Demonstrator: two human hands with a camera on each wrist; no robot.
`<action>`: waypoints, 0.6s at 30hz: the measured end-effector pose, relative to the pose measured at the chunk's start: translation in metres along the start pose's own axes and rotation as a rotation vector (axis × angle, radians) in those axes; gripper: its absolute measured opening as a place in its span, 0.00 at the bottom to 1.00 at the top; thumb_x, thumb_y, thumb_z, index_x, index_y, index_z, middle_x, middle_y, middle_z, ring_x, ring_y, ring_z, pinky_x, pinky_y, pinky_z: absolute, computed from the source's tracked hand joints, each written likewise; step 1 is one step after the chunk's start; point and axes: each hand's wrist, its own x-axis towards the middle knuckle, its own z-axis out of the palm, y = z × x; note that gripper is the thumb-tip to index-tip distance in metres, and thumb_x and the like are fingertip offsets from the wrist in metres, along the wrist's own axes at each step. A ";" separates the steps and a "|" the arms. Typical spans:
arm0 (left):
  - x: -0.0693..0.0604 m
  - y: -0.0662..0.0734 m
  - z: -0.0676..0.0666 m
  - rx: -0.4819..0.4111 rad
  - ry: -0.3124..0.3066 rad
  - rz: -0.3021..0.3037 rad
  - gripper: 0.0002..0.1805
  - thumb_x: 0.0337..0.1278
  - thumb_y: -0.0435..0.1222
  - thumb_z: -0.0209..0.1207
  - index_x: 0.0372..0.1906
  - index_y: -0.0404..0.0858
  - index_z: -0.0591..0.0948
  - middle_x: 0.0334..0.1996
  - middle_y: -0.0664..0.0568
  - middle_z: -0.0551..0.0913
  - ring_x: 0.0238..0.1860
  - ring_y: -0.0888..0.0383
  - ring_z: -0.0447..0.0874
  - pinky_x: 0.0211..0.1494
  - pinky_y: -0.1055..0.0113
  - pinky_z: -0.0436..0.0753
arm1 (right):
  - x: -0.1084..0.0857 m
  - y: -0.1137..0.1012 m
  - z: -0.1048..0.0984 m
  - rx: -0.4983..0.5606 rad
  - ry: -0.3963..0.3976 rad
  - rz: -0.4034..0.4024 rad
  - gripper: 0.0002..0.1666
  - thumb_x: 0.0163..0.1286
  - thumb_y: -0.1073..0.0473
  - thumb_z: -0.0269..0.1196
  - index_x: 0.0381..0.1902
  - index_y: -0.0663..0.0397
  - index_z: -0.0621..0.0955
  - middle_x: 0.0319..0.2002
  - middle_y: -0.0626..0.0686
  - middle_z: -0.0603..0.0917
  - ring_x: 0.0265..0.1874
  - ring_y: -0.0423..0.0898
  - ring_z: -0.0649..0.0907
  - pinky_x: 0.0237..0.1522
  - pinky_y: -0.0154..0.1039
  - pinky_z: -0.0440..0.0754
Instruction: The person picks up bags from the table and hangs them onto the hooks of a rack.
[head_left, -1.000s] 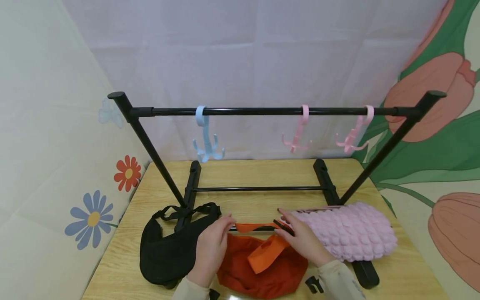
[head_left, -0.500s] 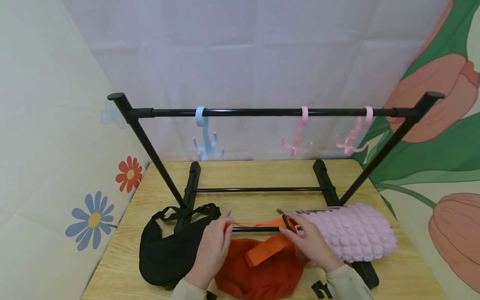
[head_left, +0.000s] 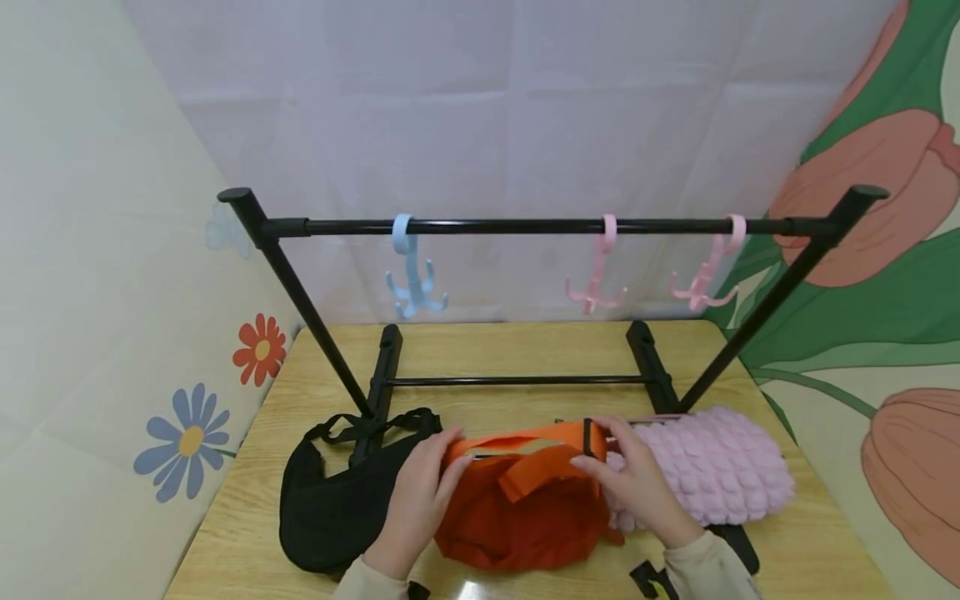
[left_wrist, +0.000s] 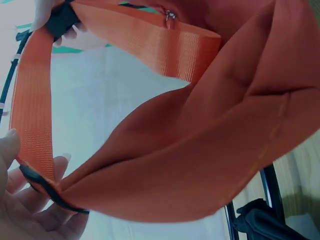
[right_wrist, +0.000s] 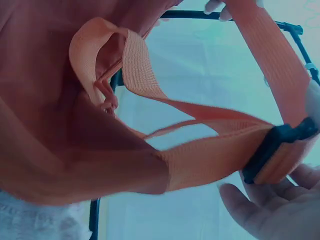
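An orange-red bag [head_left: 517, 525] is held up at the front middle, its orange strap [head_left: 517, 439] stretched between two hands. My left hand [head_left: 418, 500] grips the strap's left end, where it meets the bag; the left wrist view shows the fingers [left_wrist: 37, 210] behind a dark edge there. My right hand [head_left: 637, 483] pinches the strap beside a black buckle [head_left: 588, 437]. In the right wrist view the buckle [right_wrist: 265, 152] rests against the fingers, and a loop of strap [right_wrist: 142, 65] hangs loose near the bag.
A black rack bar [head_left: 517, 227] carries one blue hook [head_left: 414, 287] and two pink hooks [head_left: 594, 287], [head_left: 701, 283]. A black bag [head_left: 337, 508] lies left of the orange one, a pink puffy bag [head_left: 720, 467] right of it, over the rack's feet.
The strap and bag top have been raised over the rack's lower front bar, hiding most of it. The buckle has turned upright, and my right hand has shifted slightly right.
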 end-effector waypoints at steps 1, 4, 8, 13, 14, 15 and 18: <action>0.000 0.001 0.000 -0.007 0.004 0.006 0.19 0.65 0.41 0.59 0.55 0.34 0.78 0.47 0.50 0.83 0.48 0.54 0.79 0.51 0.54 0.79 | 0.000 -0.001 -0.001 0.010 0.009 -0.004 0.28 0.61 0.65 0.69 0.57 0.68 0.75 0.50 0.60 0.81 0.46 0.51 0.79 0.44 0.41 0.80; 0.001 0.003 0.000 -0.046 -0.009 0.016 0.19 0.64 0.42 0.60 0.55 0.36 0.79 0.49 0.50 0.82 0.50 0.55 0.79 0.53 0.55 0.78 | 0.000 -0.006 -0.004 0.047 0.037 -0.013 0.27 0.62 0.68 0.68 0.58 0.70 0.74 0.50 0.62 0.81 0.47 0.43 0.79 0.45 0.35 0.80; 0.000 0.004 -0.001 -0.082 -0.031 0.018 0.18 0.63 0.41 0.61 0.54 0.37 0.80 0.50 0.52 0.81 0.52 0.55 0.78 0.55 0.54 0.77 | 0.002 -0.012 -0.008 0.113 0.083 -0.043 0.28 0.63 0.71 0.65 0.60 0.73 0.72 0.52 0.67 0.79 0.48 0.28 0.75 0.44 0.27 0.78; 0.000 0.003 0.001 -0.065 0.007 0.111 0.15 0.59 0.33 0.64 0.51 0.35 0.80 0.49 0.50 0.81 0.51 0.54 0.78 0.53 0.55 0.78 | 0.007 -0.017 -0.013 0.184 0.106 -0.084 0.28 0.63 0.75 0.63 0.61 0.74 0.71 0.53 0.70 0.77 0.47 0.26 0.74 0.43 0.23 0.77; 0.000 0.003 0.001 -0.064 0.017 0.131 0.15 0.58 0.31 0.64 0.51 0.35 0.80 0.49 0.50 0.81 0.51 0.54 0.78 0.53 0.55 0.78 | 0.008 -0.018 -0.014 0.192 0.113 -0.098 0.28 0.63 0.76 0.63 0.61 0.74 0.71 0.52 0.70 0.77 0.46 0.27 0.75 0.41 0.23 0.77; 0.000 0.003 0.002 -0.064 0.023 0.146 0.16 0.56 0.29 0.64 0.50 0.35 0.80 0.49 0.50 0.81 0.51 0.53 0.78 0.53 0.55 0.79 | 0.009 -0.020 -0.016 0.195 0.119 -0.112 0.28 0.62 0.76 0.63 0.61 0.74 0.71 0.52 0.70 0.77 0.45 0.28 0.76 0.40 0.23 0.78; 0.000 0.003 0.003 -0.069 0.037 0.168 0.19 0.50 0.25 0.64 0.50 0.35 0.81 0.49 0.50 0.81 0.51 0.53 0.78 0.52 0.56 0.79 | 0.012 -0.024 -0.020 0.215 0.137 -0.150 0.28 0.61 0.78 0.62 0.61 0.74 0.72 0.52 0.71 0.77 0.43 0.30 0.78 0.37 0.25 0.79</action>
